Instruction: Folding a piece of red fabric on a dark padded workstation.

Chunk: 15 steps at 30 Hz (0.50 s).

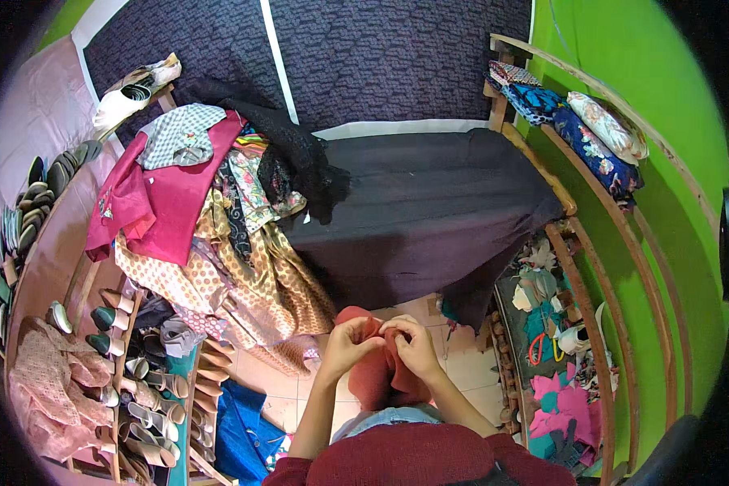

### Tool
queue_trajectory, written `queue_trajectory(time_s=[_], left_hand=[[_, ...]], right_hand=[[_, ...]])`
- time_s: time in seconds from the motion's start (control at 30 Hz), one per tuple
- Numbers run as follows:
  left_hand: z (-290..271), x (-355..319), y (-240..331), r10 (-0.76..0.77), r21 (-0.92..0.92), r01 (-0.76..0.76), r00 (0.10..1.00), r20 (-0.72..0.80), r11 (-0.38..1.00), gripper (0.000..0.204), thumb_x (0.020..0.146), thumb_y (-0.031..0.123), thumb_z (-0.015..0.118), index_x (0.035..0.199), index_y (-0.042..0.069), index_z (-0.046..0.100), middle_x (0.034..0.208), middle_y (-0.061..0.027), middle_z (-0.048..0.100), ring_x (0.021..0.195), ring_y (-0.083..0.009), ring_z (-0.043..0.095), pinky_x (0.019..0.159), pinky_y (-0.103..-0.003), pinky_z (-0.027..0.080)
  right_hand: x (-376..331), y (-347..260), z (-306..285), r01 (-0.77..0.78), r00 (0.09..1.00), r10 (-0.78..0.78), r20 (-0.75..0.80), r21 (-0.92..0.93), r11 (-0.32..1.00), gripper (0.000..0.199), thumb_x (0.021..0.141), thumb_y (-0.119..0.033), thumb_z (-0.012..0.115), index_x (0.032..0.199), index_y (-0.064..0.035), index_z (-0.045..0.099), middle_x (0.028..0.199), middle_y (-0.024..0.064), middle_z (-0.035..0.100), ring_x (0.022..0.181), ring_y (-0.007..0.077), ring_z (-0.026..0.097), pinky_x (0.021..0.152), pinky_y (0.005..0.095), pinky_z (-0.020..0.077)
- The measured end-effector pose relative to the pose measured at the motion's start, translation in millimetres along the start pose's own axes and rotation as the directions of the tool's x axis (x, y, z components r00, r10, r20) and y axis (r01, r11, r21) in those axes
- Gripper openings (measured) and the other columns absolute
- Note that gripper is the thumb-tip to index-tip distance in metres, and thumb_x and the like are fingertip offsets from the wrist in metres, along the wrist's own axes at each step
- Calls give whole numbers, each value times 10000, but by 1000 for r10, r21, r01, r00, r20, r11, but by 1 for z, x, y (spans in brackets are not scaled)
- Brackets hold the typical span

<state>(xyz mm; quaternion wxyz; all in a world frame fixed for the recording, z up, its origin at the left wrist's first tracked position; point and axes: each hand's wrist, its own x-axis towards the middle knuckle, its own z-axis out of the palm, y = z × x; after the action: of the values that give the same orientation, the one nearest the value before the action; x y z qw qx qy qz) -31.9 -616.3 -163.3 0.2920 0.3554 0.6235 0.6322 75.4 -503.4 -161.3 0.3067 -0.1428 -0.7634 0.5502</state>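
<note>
So both hands are on the same bit of fabric here. The left hand (351, 350) has thumb and fingers pinching the rust-coloured cloth (370, 382), and the right hand (413, 350) is pinching it too, right beside the left, fingertips almost meeting. The cloth hangs down in front of the person, over the tiled floor (458, 377), just short of the big black cover (421, 182). Can't tell what kind of garment it is, the folds hide too much.

Step-wise I'd call this the fiddly bit, working an edge or bunched part with the fingertips. Imo the next move calls for a firm pinch on both sides and a gentle spread so the folds open up, otherwise one side could slip and bunch again. The heaped clothes (174, 202) sit off to the left, well apart from the hands, so plenty of elbow room there
</note>
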Motion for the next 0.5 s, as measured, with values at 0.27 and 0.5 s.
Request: queue_trajectory(time_s=[0.27,0.5], left_hand=[[-39,-40,3,186,-126,-192,981,-58,973,124,864,82,522,791,-8,566,772,-77,586,802,-155,557,732,-272,433],[-32,-5,65,380,341,-551,806,454,761,65,695,184,626,728,128,637,1378,-163,317,1280,-356,207,1046,-477,105]], right_hand=[[5,22,-68,65,979,-165,120,584,809,121,723,6,577,652,-75,522,784,22,484,850,179,498,807,298,390],[12,-13,-66,-27,911,-310,271,790,613,330,789,-364,638,678,-61,568,774,25,463,847,239,502,817,370,406]])
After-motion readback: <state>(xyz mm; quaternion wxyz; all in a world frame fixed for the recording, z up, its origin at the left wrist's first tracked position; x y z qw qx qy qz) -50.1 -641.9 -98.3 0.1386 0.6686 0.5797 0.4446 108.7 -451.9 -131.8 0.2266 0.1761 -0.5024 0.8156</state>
